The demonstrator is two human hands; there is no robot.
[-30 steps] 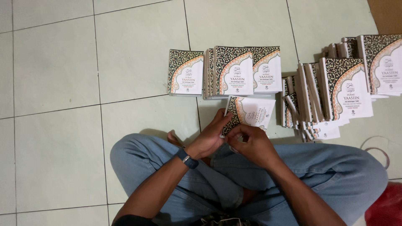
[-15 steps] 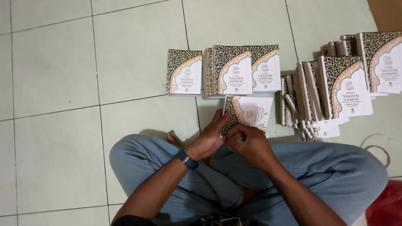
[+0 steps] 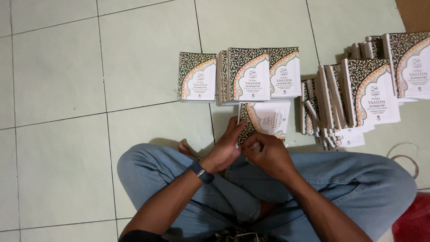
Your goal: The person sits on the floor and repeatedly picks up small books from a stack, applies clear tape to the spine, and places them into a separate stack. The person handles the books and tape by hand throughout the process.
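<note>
I sit cross-legged in blue jeans on a pale tiled floor. A small booklet [image 3: 268, 118] with a white and dark ornamented cover lies just past my knees. My left hand [image 3: 225, 150], with a dark watch at the wrist, holds the booklet's near left edge, fingers along its side. Close beside it, my right hand [image 3: 266, 154] pinches the near edge of the same booklet. Beyond it stand stacks of the same booklets [image 3: 251, 74].
A single booklet [image 3: 197, 77] lies left of the middle stacks. More stacks, some leaning, crowd the right [image 3: 358, 96] and far right [image 3: 410, 65]. A red object [image 3: 414, 219] shows at the bottom right corner, and a thin loop [image 3: 403, 157] lies on the floor nearby.
Hands and booklet have stayed almost in place; the fingers have shifted slightly along the booklet's near edge.
</note>
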